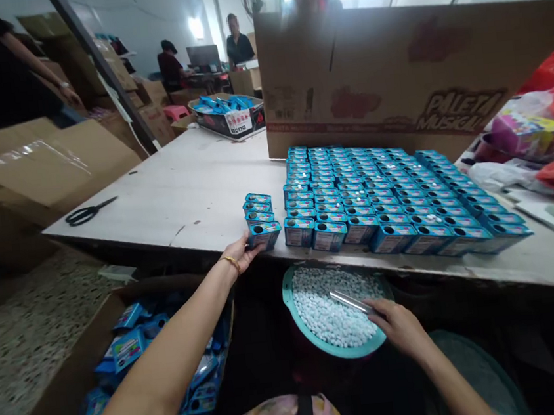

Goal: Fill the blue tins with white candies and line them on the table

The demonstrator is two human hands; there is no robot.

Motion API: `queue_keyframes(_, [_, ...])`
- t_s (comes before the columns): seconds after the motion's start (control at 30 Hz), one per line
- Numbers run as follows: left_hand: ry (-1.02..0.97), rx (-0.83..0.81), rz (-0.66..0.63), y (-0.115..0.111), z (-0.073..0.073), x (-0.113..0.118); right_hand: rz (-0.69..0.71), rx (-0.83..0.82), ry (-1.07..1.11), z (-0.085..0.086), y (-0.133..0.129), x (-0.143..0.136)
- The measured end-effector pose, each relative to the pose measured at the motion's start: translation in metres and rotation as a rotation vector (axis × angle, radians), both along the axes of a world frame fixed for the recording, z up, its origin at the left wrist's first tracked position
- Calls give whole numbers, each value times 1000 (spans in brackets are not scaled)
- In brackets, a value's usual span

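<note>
Left hand point(240, 253): we saw it stretched forward, fingers grasping the nearest small blue cardboard box point(262, 234) at the grey desk point(181, 198) edge.
Box column: ran away from us, left of the big block of boxes.
Right hand point(399, 327): fingers pinched a clear plastic tube point(350, 301) over the teal bowl of white pellets point(295, 311) in our lap.
</note>
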State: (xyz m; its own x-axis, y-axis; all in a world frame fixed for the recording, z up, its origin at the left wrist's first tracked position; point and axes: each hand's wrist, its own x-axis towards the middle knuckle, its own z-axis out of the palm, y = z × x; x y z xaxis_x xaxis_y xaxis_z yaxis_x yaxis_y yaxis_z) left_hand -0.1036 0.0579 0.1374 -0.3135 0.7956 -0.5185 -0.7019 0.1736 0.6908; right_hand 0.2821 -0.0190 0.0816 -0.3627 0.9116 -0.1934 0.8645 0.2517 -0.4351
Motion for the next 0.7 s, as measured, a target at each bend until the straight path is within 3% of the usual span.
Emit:
queue_keyframes(0.17, [289, 40, 179, -5, -7, -8, -1, -27, 33, -10, -6, -1])
queue_keyframes(0.27, [743, 196, 224, -11, 5, -19, 2, -23, 65, -12, -8, 2])
queue_keyframes(0.3, [921, 286, 168, -9, 10, -24, 2, -18, 77, -12, -7, 1])
queue_keyframes(0.37, [1218, 438, -63, 3, 22, -32, -7, -7, 88, -9, -7, -2])
queue_keyframes(0.47, [1425, 491, -437, 37, 34, -44, -33, 0, 88, -4, -5, -11])
queue_keyframes(0.7, [1841, 524, -914, 124, 29, -69, 15, 62, 224, -16, -1, -20])
